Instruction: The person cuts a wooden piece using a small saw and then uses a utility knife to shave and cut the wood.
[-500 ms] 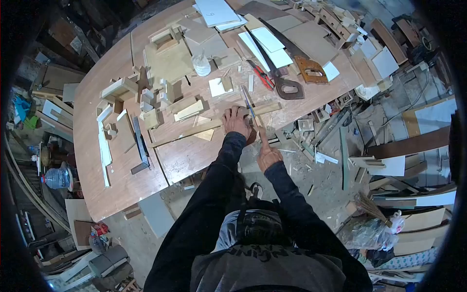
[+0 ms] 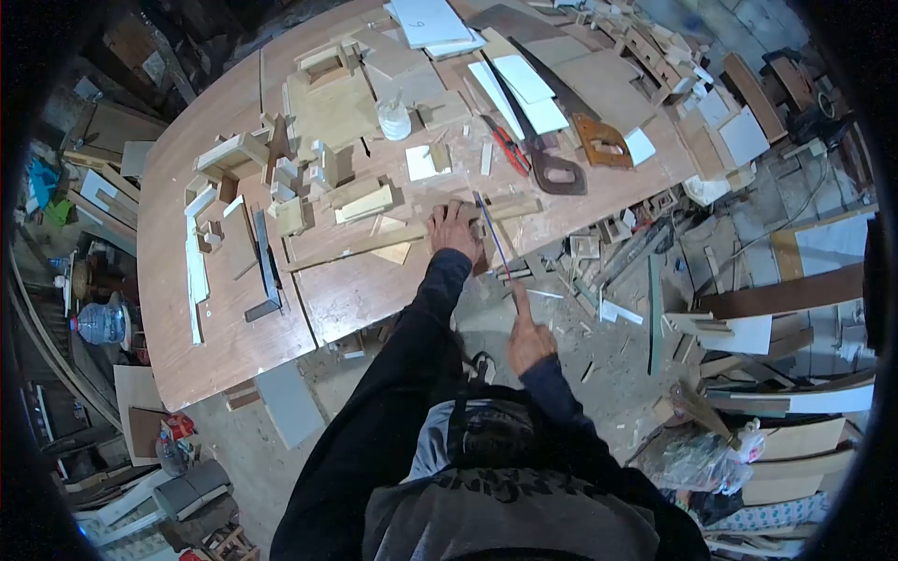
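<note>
My left hand (image 2: 453, 230) lies over a long wooden strip (image 2: 360, 247) near the table's front edge, its fingers bent over the strip and pressing it down. In my right hand (image 2: 531, 344) is the handle of a narrow saw with a thin blue back (image 2: 496, 237), one finger stretched forward along it. The saw's far end crosses the strip just right of my left hand, while its near end reaches past the table edge toward me. Small wood offcuts (image 2: 391, 251) lie beside the strip, partly under it.
Two handsaws, one with a brown wooden handle (image 2: 601, 142) and one dark-handled (image 2: 559, 175), lie at the right by red pliers (image 2: 510, 150). A try square (image 2: 266, 271), a plastic jar (image 2: 393, 120) and wooden assemblies (image 2: 234, 164) are on the table (image 2: 178, 309). Scraps litter the floor.
My right hand has drawn the saw back toward my body, showing more of its length. My left hand stays on the strip. The view has shifted slightly.
</note>
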A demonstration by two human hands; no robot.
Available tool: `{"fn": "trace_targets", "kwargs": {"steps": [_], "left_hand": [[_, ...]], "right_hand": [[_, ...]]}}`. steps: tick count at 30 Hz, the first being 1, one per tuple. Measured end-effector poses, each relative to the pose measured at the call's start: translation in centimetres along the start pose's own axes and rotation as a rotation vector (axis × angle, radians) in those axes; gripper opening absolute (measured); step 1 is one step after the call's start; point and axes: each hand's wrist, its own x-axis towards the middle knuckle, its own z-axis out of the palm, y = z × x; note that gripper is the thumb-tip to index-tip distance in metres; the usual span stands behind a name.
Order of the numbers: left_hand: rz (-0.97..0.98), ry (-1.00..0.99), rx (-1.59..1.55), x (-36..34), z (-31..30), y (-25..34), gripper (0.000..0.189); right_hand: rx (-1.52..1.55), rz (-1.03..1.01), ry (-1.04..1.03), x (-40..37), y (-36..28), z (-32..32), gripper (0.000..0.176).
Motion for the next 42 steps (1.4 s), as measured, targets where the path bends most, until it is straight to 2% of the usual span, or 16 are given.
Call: {"fn": "trace_targets", "kwargs": {"steps": [3, 6, 10, 12, 14, 15, 18, 19, 23, 27, 30, 31, 34, 35, 37, 42], "left_hand": [[0.034, 0.092, 0.028, 0.5, 1.8, -0.5, 0.045], [0.016, -0.005, 0.018, 0.6, 0.5, 0.0, 0.044], [0.011, 0.004, -0.023, 0.0, -0.3, 0.2, 0.042], [0.005, -0.030, 0.010, 0.6, -0.9, 0.7, 0.041], [0.016, -0.001, 0.011, 0.4, -0.1, 0.1, 0.042], [0.030, 0.033, 0.006, 0.7, 0.2, 0.0, 0.043], [-0.005, 0.003, -0.068, 0.6, -0.5, 0.4, 0.043], [-0.014, 0.004, -0.063, 0.5, -0.8, 0.6, 0.042], [0.009, 0.021, 0.011, 0.6, 0.1, 0.3, 0.042], [0.001, 0.003, -0.040, 0.7, -0.3, 0.3, 0.041], [-0.006, -0.032, -0.020, 0.5, 0.2, 0.1, 0.043], [0.002, -0.023, -0.005, 0.6, 0.2, 0.2, 0.045], [0.004, -0.034, 0.004, 0.9, -0.1, 0.2, 0.050], [0.001, -0.028, -0.005, 1.0, -0.1, 0.2, 0.050], [-0.011, -0.020, -0.012, 1.2, 0.3, -0.1, 0.051], [0.015, -0.020, 0.068, 0.6, 0.3, 0.1, 0.056]], "right_hand": [[-0.011, -0.162, 0.114, 5.8, -0.3, 0.4, 0.078], [-0.022, -0.149, 0.131, 4.8, -1.8, -0.8, 0.079], [-0.070, -0.004, -0.016, 1.3, -2.4, -2.5, 0.076], [-0.021, -0.059, 0.016, 5.4, -0.9, -0.7, 0.074], [0.015, -0.264, 0.254, 8.3, -0.2, 1.7, 0.074], [-0.079, -0.075, 0.065, 7.0, -1.6, 0.0, 0.074], [0.047, 0.057, -0.101, 2.8, -1.5, -1.6, 0.082], [0.128, -0.078, 0.042, 2.3, -1.0, -0.9, 0.070], [-0.019, -0.167, 0.152, 7.7, -0.3, 1.9, 0.075], [0.082, -0.011, -0.005, 2.9, 0.0, 0.5, 0.076], [0.050, -0.025, 0.079, 3.1, -0.2, 0.8, 0.077], [0.088, -0.173, 0.126, 5.3, 2.0, 3.0, 0.077], [0.018, -0.286, 0.248, 6.8, 1.9, 4.0, 0.077], [0.014, -0.289, 0.249, 5.7, 2.2, 3.8, 0.077], [0.089, -0.006, 0.027, 1.7, 1.4, 1.8, 0.080], [-0.063, -0.160, 0.153, 6.3, 2.1, 3.5, 0.084]]}}
